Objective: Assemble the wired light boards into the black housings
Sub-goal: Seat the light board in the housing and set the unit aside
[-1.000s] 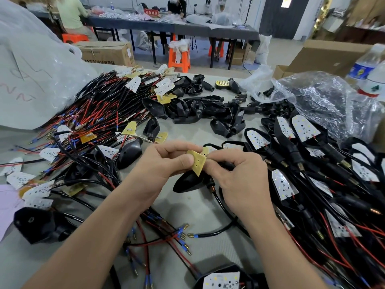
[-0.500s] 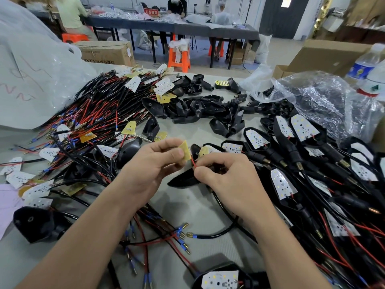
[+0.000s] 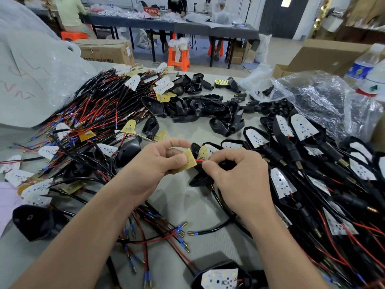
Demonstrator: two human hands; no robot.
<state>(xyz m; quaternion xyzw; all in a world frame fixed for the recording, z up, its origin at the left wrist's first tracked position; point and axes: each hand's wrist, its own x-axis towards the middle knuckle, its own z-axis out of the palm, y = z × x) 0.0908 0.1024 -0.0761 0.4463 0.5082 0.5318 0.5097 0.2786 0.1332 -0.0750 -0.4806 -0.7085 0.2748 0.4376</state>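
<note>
My left hand (image 3: 154,161) pinches a board (image 3: 188,161) just above an open housing (image 3: 200,178), mid-table; right hand (image 3: 235,178) pinches its red wire (image 3: 199,161). Filled housings (image 3: 300,130) crowd the right. I judge plenty of loose boards (image 3: 133,82) and empty housings (image 3: 208,109) not yet done.

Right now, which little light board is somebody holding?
The yellow board pinched by the left hand; all the others lie down on the table.

Assembly workshop, probably small factory: wired boards (image 3: 100,113) heaped on table (image 3: 187,197), cardboard boxes (image 3: 104,51), workers (image 3: 68,13) at far benches (image 3: 187,28).
</note>
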